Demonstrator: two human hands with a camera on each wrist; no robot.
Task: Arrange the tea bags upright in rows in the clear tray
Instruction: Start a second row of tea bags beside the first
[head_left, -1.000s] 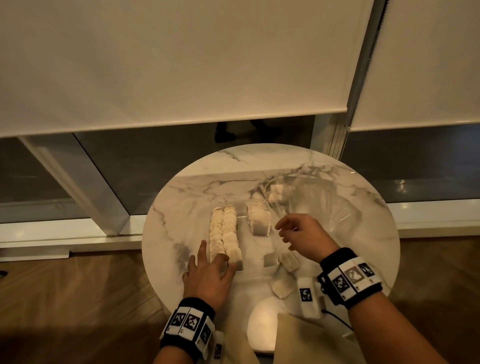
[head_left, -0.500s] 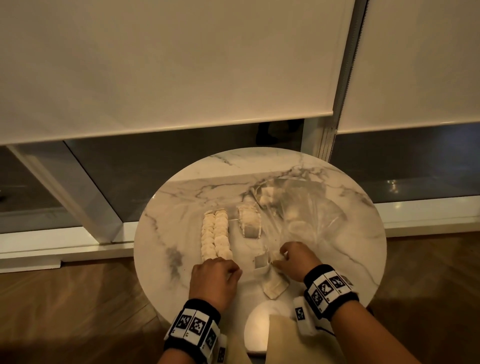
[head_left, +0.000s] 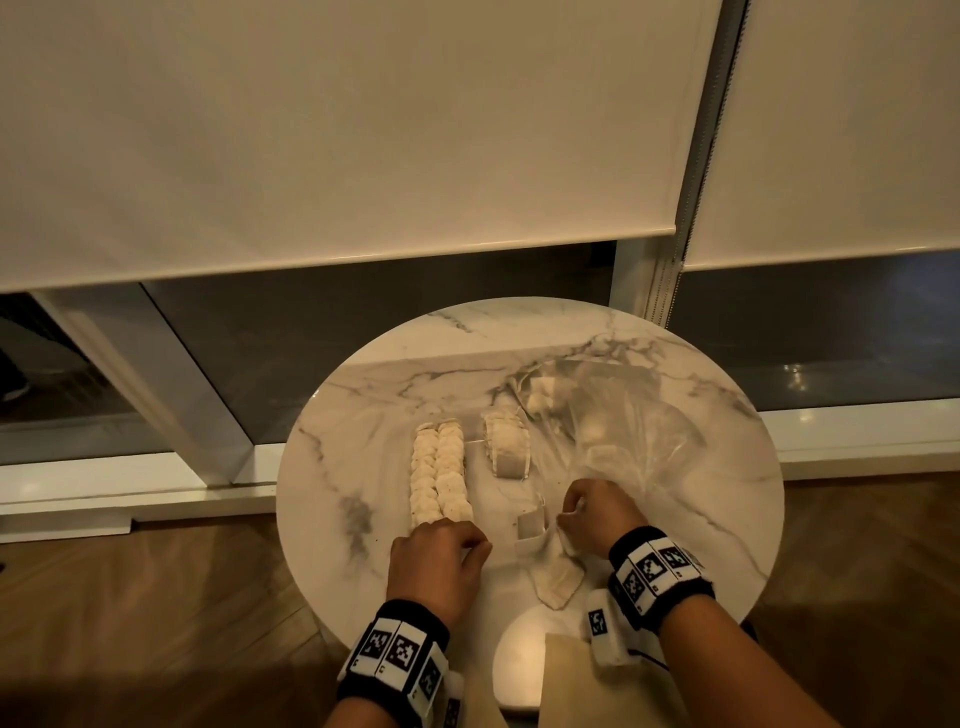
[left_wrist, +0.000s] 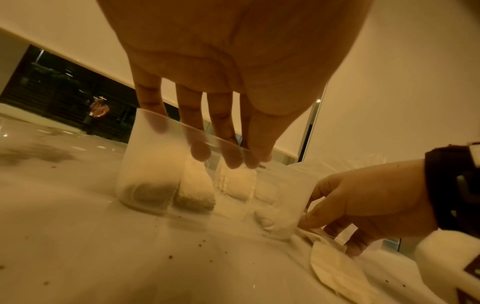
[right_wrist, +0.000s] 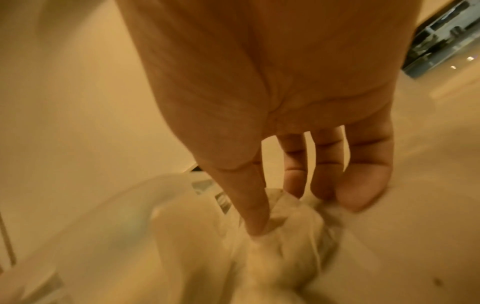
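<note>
The clear tray (head_left: 479, 470) stands mid-table with two full upright rows of tea bags (head_left: 440, 478) on its left and a short third row (head_left: 506, 449). My left hand (head_left: 441, 551) hooks its fingers over the near tray wall (left_wrist: 145, 164); in the left wrist view the fingertips (left_wrist: 200, 152) show blurred behind it. Just outside the tray's near right corner, my right hand (head_left: 582, 512) pinches a tea bag (right_wrist: 285, 226) between thumb and forefinger. Loose tea bags (head_left: 558, 579) lie flat beside it, and one bag (head_left: 531, 522) stands at that corner.
A crumpled clear plastic bag (head_left: 628, 431) with a few tea bags (head_left: 540, 395) inside covers the right half of the round marble table (head_left: 363, 415). A tan box (head_left: 571, 675) sits at the near edge. Window blinds hang behind.
My right hand came down from over the tray to the loose bags and pinched one. My left hand's flat fingers curled over the tray's near rim.
</note>
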